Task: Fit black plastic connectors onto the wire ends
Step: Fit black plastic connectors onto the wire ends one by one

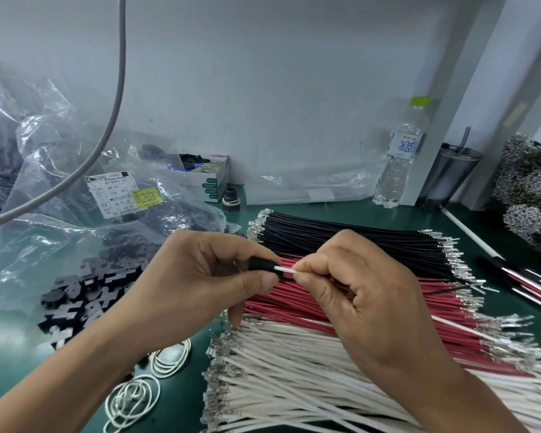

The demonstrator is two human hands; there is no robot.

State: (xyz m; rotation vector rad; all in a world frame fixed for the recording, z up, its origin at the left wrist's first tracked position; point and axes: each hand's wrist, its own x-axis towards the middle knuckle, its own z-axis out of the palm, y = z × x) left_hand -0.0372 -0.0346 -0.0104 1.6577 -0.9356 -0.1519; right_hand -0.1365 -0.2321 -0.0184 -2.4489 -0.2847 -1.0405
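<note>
Behind hands: water bottle (400,154), parts bag (75,189), box (211,179).

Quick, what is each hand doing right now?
Left hand: grips a black connector.
Right hand: pinches a white wire going into it.

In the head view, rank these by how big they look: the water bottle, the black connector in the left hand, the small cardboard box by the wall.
1. water bottle
2. cardboard box; farther back than the connector, so true sizes are unsure
3. black connector, partly hidden by the left hand
</note>
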